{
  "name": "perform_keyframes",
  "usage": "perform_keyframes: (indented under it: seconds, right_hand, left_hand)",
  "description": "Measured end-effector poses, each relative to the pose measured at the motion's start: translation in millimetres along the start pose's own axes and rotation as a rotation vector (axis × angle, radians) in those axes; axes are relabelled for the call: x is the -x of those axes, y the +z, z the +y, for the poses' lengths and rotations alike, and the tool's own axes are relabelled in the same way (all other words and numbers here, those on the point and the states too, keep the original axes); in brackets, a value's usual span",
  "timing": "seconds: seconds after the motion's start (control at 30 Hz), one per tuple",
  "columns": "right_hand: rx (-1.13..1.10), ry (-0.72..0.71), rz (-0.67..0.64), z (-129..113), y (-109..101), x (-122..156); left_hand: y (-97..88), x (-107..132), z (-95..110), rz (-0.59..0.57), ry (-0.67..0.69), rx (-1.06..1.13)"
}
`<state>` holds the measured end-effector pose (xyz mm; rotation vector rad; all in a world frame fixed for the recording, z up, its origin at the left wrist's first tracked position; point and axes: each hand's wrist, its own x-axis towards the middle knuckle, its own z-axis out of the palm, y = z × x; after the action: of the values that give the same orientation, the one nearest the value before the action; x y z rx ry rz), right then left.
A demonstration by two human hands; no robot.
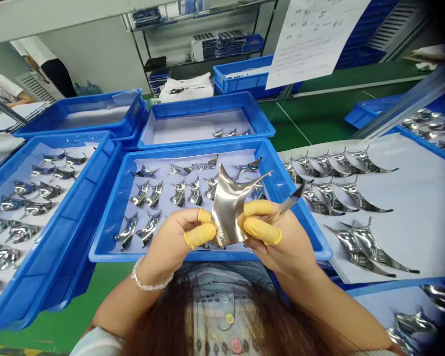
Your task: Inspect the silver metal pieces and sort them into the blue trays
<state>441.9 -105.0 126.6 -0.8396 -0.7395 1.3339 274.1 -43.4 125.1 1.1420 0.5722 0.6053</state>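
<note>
A curved, polished metal piece with pointed corners is held up between my two hands, its concave face toward me. My left hand, in yellow finger cots, pinches its lower left edge, beside some small lettering. Yellow cots also cover fingers of my right hand, which grips the right edge. A slim, pointed object sticks out of the right hand; its kind cannot be made out. Below the held piece lies a blue tray lined with white paper, with several similar metal pieces in rows.
More metal pieces stand on white paper at the right. Another filled blue tray is at the left. Behind are a blue tray with a few pieces and a hanging paper sheet. A person stands at far left.
</note>
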Motion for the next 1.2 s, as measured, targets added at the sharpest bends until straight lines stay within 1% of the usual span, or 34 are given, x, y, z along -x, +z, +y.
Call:
perform_keyframes:
  seconds: [0.1, 0.2, 0.3, 0.4, 0.5, 0.57, 0.63, 0.77, 0.83, 0.9, 1.03, 1.13, 1.2]
  right_hand:
    - [-0.100, 0.084, -0.049, 3, -3, -4]
    - [-0.217, 0.164, -0.118, 12, -7, -7]
    - [-0.293, 0.192, -0.162, 20, -8, -7]
    - [-0.315, 0.208, -0.193, 24, -6, -6]
    - [-0.301, 0.204, -0.202, 24, -5, -5]
    - [-0.268, 0.185, -0.194, 23, -4, -3]
    - [-0.219, 0.154, -0.175, 22, -3, -2]
    - [-0.150, 0.097, -0.152, 23, -4, 2]
    - [-0.146, 0.092, -0.150, 24, -5, 3]
    - [-0.146, 0.097, -0.150, 24, -5, 3]
    - [-0.112, 0.074, -0.155, 25, -7, 3]
    - [-0.104, 0.021, -0.188, 27, -9, 3]
    - [-0.108, -0.003, -0.209, 27, -10, 3]
  left_hand:
    - [3.3, 1, 4, 0.009, 0.045, 0.043]
    - [6.1, 4, 9, -0.038, 0.073, 0.112]
    - [7.1, 8, 13, -0.054, 0.071, 0.127]
    - [5.0, 12, 13, -0.042, 0.043, 0.077]
    - [0.6, 16, 11, 0.016, 0.065, -0.092]
    - [-2.2, 19, 9, 0.077, 0.144, -0.229]
    - [-4.3, 20, 8, 0.103, 0.242, -0.336]
    - [-6.1, 21, 7, 0.045, 0.422, -0.497]
    - [-6.7, 22, 7, 0.007, 0.484, -0.577]
    - [-7.6, 24, 7, -0.005, 0.526, -0.651]
    - [-9.4, 25, 4, 0.001, 0.613, -0.721]
    - [-9.5, 23, 3, -0.013, 0.701, -0.717]
    - [-8.8, 23, 3, -0.017, 0.732, -0.719]
